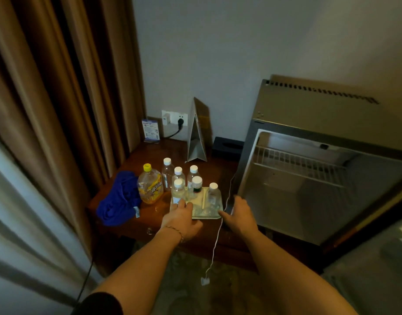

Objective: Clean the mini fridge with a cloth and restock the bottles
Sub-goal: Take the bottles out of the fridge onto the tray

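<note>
1. Dim hotel-room corner: brown curtains on the left, plain wall with a socket behind, and a dark wooden desk [150, 153] pushed up against it. A folded tent card [196, 142] and a black tissue box [227, 145] sit at the back.
2. Mini fridge [309, 178] is on the right with its door open. Inside looks bare, just a wire shelf [297, 161] up top, so my guess is the wiping is done or skipped for now.
3. Blue cloth [119, 198] lies bunched on the desk's left side, nobody touching it.
4. Bottles: a yellow-capped drink bottle [150, 186] just beside the cloth, then a cluster of white-capped water bottles [178, 178] next to it. A few stand on a pale tray [207, 214] near the front edge.
5. Left hand [180, 215] rests on the tray's near-left corner, fingers fairly flat against a bottle's base. Right hand [239, 212] is at the tray's right edge, fingers loosely extended; can't tell if it's actually gripping the rim.
6. Looks like the restock step is starting. Next move probably means lifting the tray level with both hands, since those bottles could tip, and swinging it right into the fridge while dodging the thin white cable [218, 235] hanging off the desk.
</note>
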Available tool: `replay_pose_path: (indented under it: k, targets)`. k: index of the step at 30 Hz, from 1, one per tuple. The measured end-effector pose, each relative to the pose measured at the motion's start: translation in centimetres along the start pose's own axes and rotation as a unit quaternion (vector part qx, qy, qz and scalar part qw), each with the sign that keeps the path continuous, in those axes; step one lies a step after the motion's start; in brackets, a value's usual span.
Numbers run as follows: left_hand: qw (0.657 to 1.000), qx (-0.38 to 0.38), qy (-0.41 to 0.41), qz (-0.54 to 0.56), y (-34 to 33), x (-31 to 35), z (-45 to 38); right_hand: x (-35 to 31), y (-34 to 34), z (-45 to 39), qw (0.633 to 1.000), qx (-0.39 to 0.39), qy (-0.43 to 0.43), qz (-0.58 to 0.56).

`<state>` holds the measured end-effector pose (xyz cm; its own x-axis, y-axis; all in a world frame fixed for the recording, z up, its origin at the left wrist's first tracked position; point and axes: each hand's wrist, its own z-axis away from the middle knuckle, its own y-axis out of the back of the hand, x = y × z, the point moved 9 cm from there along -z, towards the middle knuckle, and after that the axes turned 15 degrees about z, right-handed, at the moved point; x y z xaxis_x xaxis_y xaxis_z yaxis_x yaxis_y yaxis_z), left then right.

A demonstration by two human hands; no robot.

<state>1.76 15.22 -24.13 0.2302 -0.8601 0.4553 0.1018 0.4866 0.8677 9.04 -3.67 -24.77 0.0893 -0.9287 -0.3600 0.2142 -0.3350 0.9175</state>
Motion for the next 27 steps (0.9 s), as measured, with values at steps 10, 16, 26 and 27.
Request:
replay_pose_path:
  k: [10, 16, 26, 27]
  targets:
    - [0.999, 0.003, -0.041, -0.002, -0.3, 4.3, 3.6, 2.5, 4.4, 5.7, 0.998, 0.028, 0.029, 0.047]
    - [1.000, 0.011, -0.027, 0.001, -0.5, 6.1, 6.0, 3.6, 5.9, 8.3, 0.993, 0.033, 0.062, 0.093]
    - [0.999, 0.018, 0.030, 0.019, -1.9, 5.7, 11.1, 3.2, 5.1, 11.7, 0.985, 0.014, 0.126, 0.120]
    - [0.999, 0.023, 0.034, 0.019, -1.7, 5.2, 11.4, 2.8, 4.9, 11.8, 0.984, 0.012, 0.133, 0.117]
